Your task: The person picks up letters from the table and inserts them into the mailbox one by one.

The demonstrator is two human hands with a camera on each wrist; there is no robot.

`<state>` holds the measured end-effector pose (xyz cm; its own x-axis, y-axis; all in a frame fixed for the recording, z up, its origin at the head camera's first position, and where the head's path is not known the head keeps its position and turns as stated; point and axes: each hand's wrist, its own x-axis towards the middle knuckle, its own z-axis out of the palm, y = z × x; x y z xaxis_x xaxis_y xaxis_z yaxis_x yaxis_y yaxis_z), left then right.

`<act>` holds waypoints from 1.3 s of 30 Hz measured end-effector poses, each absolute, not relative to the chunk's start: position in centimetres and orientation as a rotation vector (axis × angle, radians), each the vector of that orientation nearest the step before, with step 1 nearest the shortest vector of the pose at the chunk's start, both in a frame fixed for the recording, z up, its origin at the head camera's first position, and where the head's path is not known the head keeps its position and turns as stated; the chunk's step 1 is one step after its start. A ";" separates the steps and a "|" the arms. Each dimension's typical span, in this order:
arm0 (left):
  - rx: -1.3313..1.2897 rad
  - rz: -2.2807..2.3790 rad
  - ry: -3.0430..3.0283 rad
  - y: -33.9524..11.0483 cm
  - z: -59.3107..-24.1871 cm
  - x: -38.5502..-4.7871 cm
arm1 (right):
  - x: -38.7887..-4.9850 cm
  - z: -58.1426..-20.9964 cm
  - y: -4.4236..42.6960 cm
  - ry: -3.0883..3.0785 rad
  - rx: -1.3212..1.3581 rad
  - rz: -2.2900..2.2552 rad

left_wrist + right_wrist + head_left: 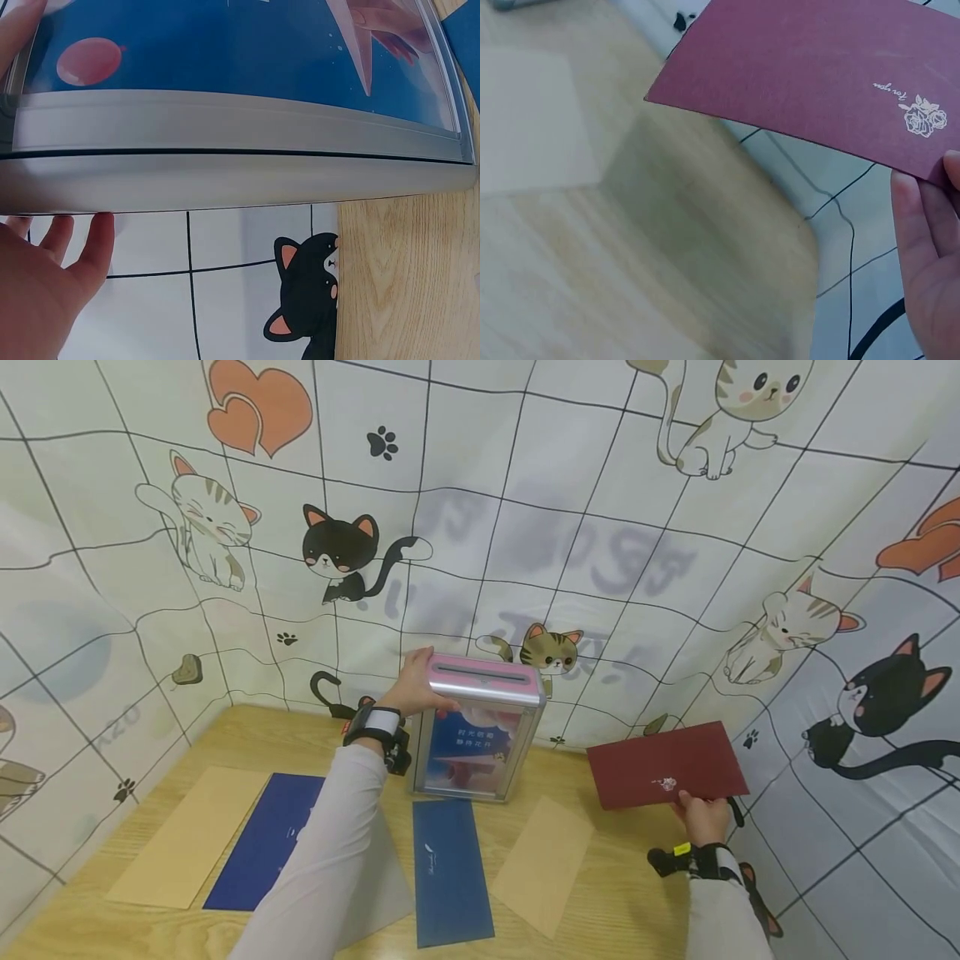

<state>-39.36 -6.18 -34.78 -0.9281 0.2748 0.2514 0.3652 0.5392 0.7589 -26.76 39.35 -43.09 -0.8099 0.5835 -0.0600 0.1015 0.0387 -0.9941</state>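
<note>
A clear-walled box with a silver frame and a pink slotted top stands upright on the table, with a blue picture card inside. My left hand grips its top left edge, thumb on the front. In the left wrist view, fingertips of the left hand press along the silver edge. At the right, my right hand pinches the lower edge of a dark red envelope. A white rose print and "For you" mark the envelope in the right wrist view, where it is held above the table.
On the table lie a tan envelope, a dark blue one, a pale one partly under my left sleeve, a teal-blue one and another tan one. A cat-print cloth hangs behind and at both sides.
</note>
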 end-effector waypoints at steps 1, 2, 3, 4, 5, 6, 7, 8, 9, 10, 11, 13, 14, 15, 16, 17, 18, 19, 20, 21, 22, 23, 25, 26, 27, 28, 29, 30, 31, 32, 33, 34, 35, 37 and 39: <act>-0.559 -1.348 -2.667 -6.2 -34.8 -39.4 | -26.8 -42.9 39.2 -1.931 -0.696 1.847; -0.563 -1.346 -2.668 -6.2 -34.7 -39.3 | -26.8 -42.6 39.1 -1.898 -0.692 1.874; -0.560 -1.345 -2.671 -6.1 -34.8 -39.4 | -26.8 -42.3 38.9 -1.860 -0.694 1.903; -0.555 -1.342 -2.676 -6.1 -34.8 -39.4 | -26.9 -42.1 38.7 -1.825 -0.687 1.929; -0.550 -1.341 -2.680 -6.1 -34.8 -39.4 | -26.9 -41.8 38.5 -1.803 -0.676 1.940; -0.546 -1.339 -2.681 -6.1 -34.8 -39.4 | -26.9 -41.5 38.3 -1.777 -0.665 1.956; -0.541 -1.340 -2.683 -6.1 -34.8 -39.5 | -26.9 -41.2 38.1 -1.747 -0.669 1.972; -0.541 -1.341 -2.683 -6.1 -34.8 -39.5 | -26.8 -40.9 37.9 -1.716 -0.665 1.993; -0.536 -1.340 -2.684 -6.1 -34.9 -39.5 | -26.8 -40.7 37.7 -1.698 -0.659 2.004; -0.535 -1.341 -2.683 -6.1 -34.9 -39.5 | -26.8 -40.4 37.6 -1.676 -0.653 2.019; -0.541 -1.340 -2.682 -6.1 -34.9 -39.5 | -26.7 -40.2 37.5 -1.666 -0.648 2.024; -0.545 -1.340 -2.681 -6.1 -35.0 -39.5 | -26.7 -39.7 37.3 -1.618 -0.645 2.063; -0.548 -1.339 -2.682 -6.1 -35.0 -39.5 | -26.7 -39.5 37.2 -1.595 -0.634 2.082; -0.546 -1.337 -2.685 -6.1 -35.1 -39.5 | -26.7 -39.4 37.2 -1.589 -0.623 2.088; -0.549 -1.335 -2.686 -6.1 -35.1 -39.5 | -26.7 -39.2 37.2 -1.571 -0.611 2.103; -0.554 -1.333 -2.686 -6.1 -35.1 -39.5 | -26.7 -39.0 37.1 -1.558 -0.595 2.112; -0.551 -1.333 -2.687 -6.1 -35.2 -39.5 | -26.8 -38.8 37.1 -1.537 -0.577 2.127; -0.552 -1.330 -2.687 -6.1 -35.2 -39.5 | -26.8 -38.7 37.1 -1.517 -0.554 2.138; -0.553 -1.326 -2.686 -6.1 -35.2 -39.5 | -26.9 -38.6 37.1 -1.498 -0.528 2.147; -0.555 -1.324 -2.684 -6.1 -35.3 -39.6 | -27.0 -38.4 37.0 -1.478 -0.505 2.153; -0.555 -1.325 -2.681 -6.1 -35.3 -39.6 | -27.1 -38.3 37.0 -1.455 -0.482 2.163; -0.555 -1.327 -2.678 -6.1 -35.3 -39.6 | -27.2 -38.1 37.0 -1.438 -0.460 2.166; -0.548 -1.330 -2.674 -6.1 -35.3 -39.7 | -27.5 -37.8 37.0 -1.398 -0.414 2.179; -0.546 -1.334 -2.671 -6.1 -35.3 -39.7 | -27.6 -37.6 37.0 -1.372 -0.399 2.192; -0.545 -1.336 -2.670 -6.1 -35.3 -39.7 | -27.8 -37.4 37.0 -1.351 -0.387 2.201; -0.541 -1.339 -2.670 -6.1 -35.3 -39.7 | -27.9 -37.2 37.1 -1.342 -0.372 2.207; -0.538 -1.339 -2.670 -6.1 -35.3 -39.7 | -28.0 -37.0 37.1 -1.332 -0.361 2.214; -0.538 -1.338 -2.671 -6.1 -35.3 -39.7 | -28.1 -36.8 37.0 -1.318 -0.351 2.227; -0.537 -1.338 -2.672 -6.1 -35.3 -39.7 | -28.3 -36.6 37.1 -1.315 -0.346 2.232; -0.536 -1.337 -2.672 -6.1 -35.3 -39.7 | -28.4 -36.5 37.0 -1.307 -0.342 2.242; -0.535 -1.338 -2.672 -6.1 -35.3 -39.7 | -28.5 -36.3 37.0 -1.308 -0.337 2.245; -0.533 -1.340 -2.673 -6.1 -35.3 -39.6 | -28.6 -36.1 37.0 -1.311 -0.331 2.249; -0.534 -1.342 -2.671 -6.1 -35.3 -39.6 | -28.7 -36.0 36.9 -1.305 -0.323 2.256; -0.534 -1.345 -2.668 -6.1 -35.3 -39.7 | -29.0 -35.7 36.9 -1.284 -0.301 2.275; -0.539 -1.340 -2.667 -6.1 -35.4 -39.7 | -29.2 -35.4 36.8 -1.266 -0.277 2.287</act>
